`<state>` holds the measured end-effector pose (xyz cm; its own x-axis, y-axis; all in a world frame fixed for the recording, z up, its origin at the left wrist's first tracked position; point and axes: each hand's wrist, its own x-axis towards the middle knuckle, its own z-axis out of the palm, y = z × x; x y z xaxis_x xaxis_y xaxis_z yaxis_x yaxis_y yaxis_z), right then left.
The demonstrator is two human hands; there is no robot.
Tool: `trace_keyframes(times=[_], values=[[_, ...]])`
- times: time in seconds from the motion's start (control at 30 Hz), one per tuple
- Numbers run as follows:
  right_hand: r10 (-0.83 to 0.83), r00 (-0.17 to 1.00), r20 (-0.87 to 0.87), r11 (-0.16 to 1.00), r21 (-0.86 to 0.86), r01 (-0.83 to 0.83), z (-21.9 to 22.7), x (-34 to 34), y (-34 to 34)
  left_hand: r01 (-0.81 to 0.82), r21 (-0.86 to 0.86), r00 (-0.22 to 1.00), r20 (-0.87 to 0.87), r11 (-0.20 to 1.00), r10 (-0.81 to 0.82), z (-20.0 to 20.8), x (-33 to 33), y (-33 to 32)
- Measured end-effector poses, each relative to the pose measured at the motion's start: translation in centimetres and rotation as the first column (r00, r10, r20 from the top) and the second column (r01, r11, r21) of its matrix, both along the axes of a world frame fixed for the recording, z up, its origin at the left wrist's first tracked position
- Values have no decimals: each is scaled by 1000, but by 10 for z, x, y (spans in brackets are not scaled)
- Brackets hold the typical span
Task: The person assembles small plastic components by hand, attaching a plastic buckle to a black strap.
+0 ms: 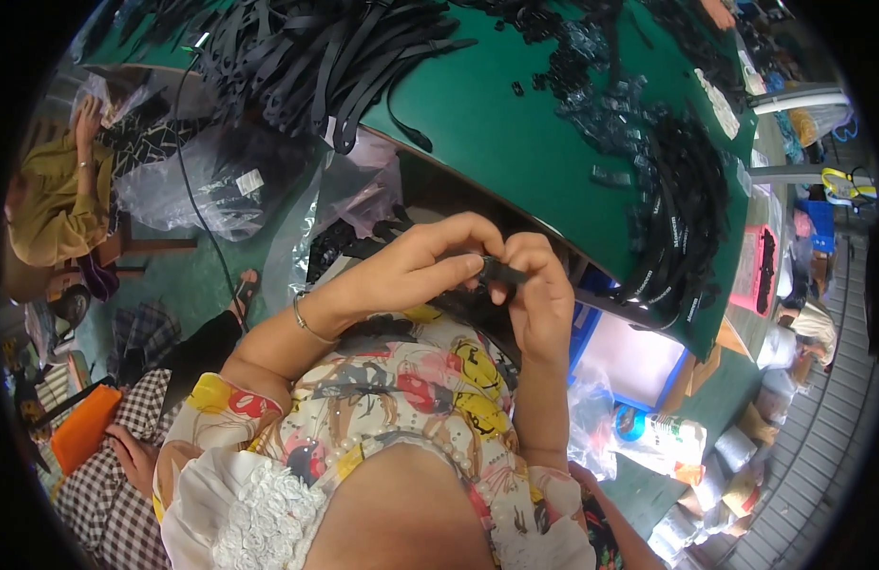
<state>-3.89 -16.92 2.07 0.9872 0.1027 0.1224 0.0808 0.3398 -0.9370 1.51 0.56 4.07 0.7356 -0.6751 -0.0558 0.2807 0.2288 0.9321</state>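
Observation:
In front of my chest, both hands meet on a small black piece, which looks like a strap end or a buckle. My left hand pinches its near side between thumb and forefinger. The fingers of my right hand are curled round its other end. Fingers cover much of it, so its full shape is hidden. Just beyond my hands is the edge of a green table, where a heap of black straps lies at the far left.
Black buckles and bundled printed straps lie on the table's right. A blue-rimmed bin stands below at right. Plastic bags lie left on the floor. Other people sit at left, one holding an orange item.

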Motion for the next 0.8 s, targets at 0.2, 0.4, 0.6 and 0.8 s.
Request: trace_keyframes(times=[0.2,0.4,0.6,0.8], values=[[-47,993,107,878,-470,92,1,1,3,113,-81,976,-180,990,-126,-9,4,5],[-57,998,10,971,-234,58,15,-5,19,45,-377,868,-444,925,-223,-19,-1,2],[-88,996,13,975,-203,89,10,-5,16,90,-191,923,-352,977,-154,-15,1,4],[-33,969,243,817,-552,166,5,4,7,165,-180,895,-385,970,-224,-21,7,5]])
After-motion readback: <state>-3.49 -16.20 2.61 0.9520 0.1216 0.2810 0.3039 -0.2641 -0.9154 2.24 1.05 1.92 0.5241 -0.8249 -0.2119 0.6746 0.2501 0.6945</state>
